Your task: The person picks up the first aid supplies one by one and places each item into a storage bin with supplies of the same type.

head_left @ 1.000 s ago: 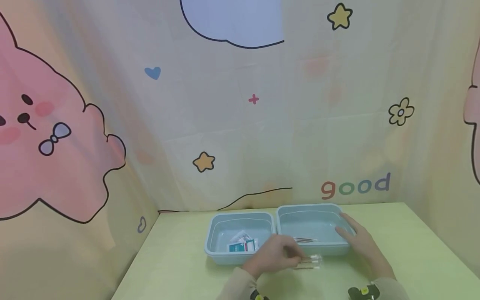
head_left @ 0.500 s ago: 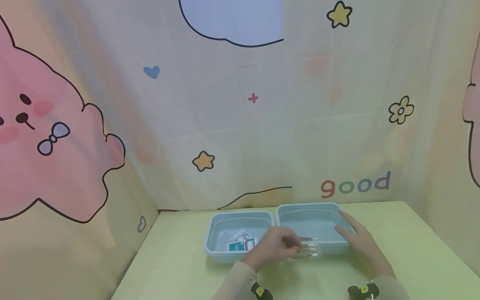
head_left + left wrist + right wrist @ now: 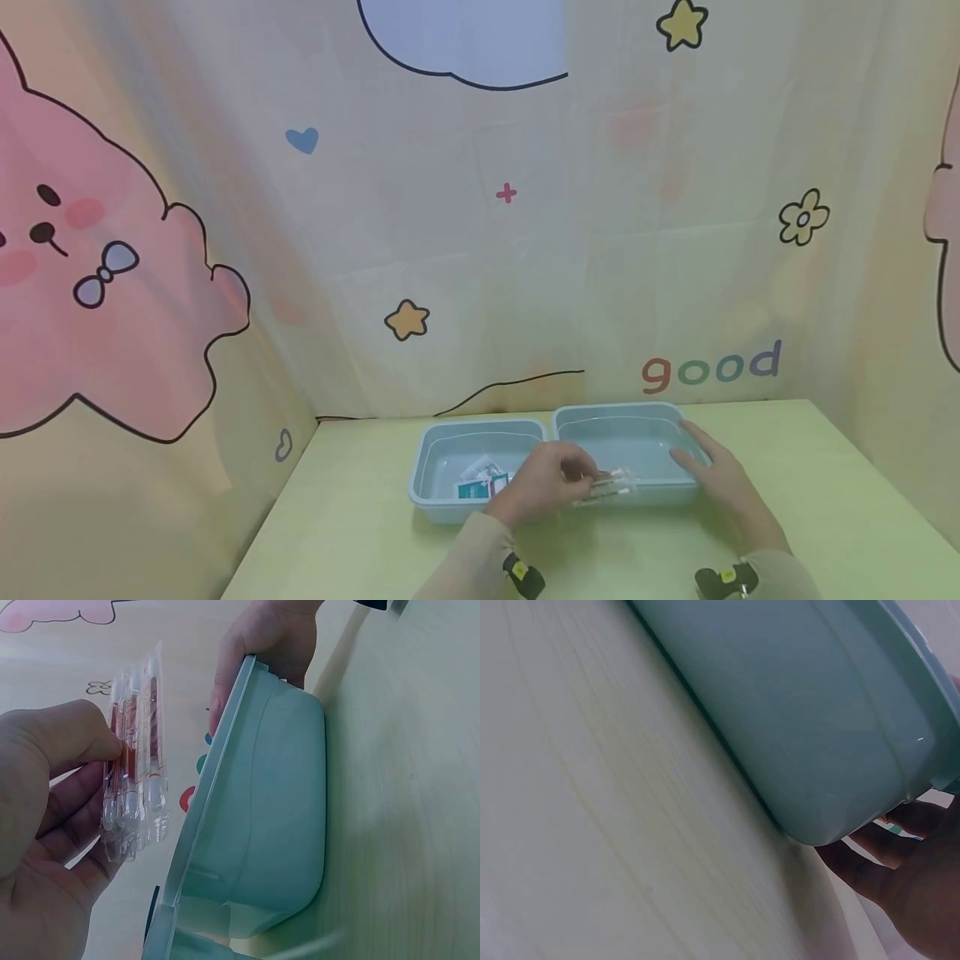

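My left hand pinches a clear packet of cotton swabs between thumb and fingers. The swabs have white tips and reddish-brown shafts, and several lie side by side in the wrap. In the head view the packet overlaps the front wall of the right light-blue plastic bin. My right hand holds that bin at its right end, thumb over the rim and fingers against the outside wall, as the right wrist view shows. The inside front of this bin is partly hidden behind my left hand and the packet.
A second light-blue bin stands close on the left, with small teal-and-white sachets inside. Both bins stand on a pale green table, near a printed cloth backdrop.
My left hand has lifted the swab packet from in front of the right bin up towards its front rim. The right hand stays at the bin's right end.
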{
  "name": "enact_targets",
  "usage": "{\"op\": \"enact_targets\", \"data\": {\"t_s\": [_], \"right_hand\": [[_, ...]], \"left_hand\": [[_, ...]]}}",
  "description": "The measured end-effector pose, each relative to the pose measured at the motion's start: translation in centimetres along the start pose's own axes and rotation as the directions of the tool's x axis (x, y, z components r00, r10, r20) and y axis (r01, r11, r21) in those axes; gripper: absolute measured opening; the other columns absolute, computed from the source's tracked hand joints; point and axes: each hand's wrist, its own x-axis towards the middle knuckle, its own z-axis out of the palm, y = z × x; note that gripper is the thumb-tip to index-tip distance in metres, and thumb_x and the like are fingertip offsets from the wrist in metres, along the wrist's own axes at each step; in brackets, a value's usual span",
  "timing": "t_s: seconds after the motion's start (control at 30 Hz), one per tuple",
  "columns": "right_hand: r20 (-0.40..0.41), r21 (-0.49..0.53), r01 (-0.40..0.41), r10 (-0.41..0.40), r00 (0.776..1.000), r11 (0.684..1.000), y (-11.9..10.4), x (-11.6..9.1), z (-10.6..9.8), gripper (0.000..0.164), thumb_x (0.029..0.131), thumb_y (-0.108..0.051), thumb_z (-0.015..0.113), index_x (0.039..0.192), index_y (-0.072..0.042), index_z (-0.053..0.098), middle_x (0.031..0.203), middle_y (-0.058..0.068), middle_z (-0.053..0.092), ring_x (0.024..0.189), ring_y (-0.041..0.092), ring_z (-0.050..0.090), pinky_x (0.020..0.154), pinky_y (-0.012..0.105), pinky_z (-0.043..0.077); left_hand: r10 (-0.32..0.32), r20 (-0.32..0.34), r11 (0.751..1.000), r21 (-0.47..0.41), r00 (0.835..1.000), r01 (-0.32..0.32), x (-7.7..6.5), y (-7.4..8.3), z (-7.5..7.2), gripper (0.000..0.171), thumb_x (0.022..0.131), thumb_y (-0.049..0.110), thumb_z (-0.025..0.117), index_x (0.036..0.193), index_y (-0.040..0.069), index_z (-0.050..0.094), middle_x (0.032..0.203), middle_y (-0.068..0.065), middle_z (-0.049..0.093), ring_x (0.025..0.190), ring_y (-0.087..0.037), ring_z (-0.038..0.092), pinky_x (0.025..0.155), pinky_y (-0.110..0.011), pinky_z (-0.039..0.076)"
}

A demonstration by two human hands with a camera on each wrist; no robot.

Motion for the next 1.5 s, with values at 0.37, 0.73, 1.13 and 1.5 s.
{"op": "enact_targets", "data": {"t_s": [0.37,0.73,1.13,1.5], "right_hand": [[-0.006,0.004,0.019,-0.019,1.0,1.0,0.0,0.2,-0.3,0.076,0.098,-0.047,0.052,0.155,-0.008,0.019,0.158,0.03,0.015,0.14,0.058,0.012,0.107,0.077,0.013],[0.004,0.011,-0.007,0.007,1.0,1.0,0.1,0.1,-0.4,0.077,0.098,-0.048,0.051,0.156,-0.009,0.018,0.158,0.03,0.013,0.14,0.058,0.011,0.106,0.077,0.013],[0.001,0.001,0.001,-0.001,1.0,1.0,-0.1,0.1,-0.2,0.076,0.098,-0.048,0.052,0.155,-0.009,0.019,0.157,0.03,0.015,0.14,0.058,0.014,0.106,0.077,0.015],[-0.001,-0.014,0.006,-0.006,1.0,1.0,0.3,0.1,0.0,0.077,0.097,-0.05,0.051,0.155,-0.009,0.02,0.157,0.03,0.016,0.14,0.058,0.014,0.106,0.077,0.016]], "left_hand": [[0.069,-0.044,0.996,0.065,0.997,-0.066,1.0,-0.1,0.0,0.013,0.085,0.006,0.07,0.091,0.016,0.073,0.089,0.011,0.068,0.074,0.006,0.054,0.065,-0.01,0.051],[0.101,-0.076,0.989,0.12,0.992,-0.091,1.6,-0.4,0.2,0.012,0.084,0.006,0.07,0.091,0.015,0.073,0.088,0.006,0.069,0.075,0.002,0.055,0.066,-0.009,0.048],[0.041,-0.07,0.992,0.12,0.997,-0.033,2.0,-0.2,0.4,0.012,0.086,0.008,0.07,0.093,0.017,0.074,0.089,0.007,0.067,0.078,-0.002,0.055,0.067,-0.01,0.047],[0.049,-0.08,0.993,0.111,0.996,-0.04,2.3,-0.6,0.7,0.011,0.087,0.009,0.069,0.093,0.017,0.073,0.09,0.008,0.066,0.078,-0.003,0.054,0.067,-0.01,0.047]]}}
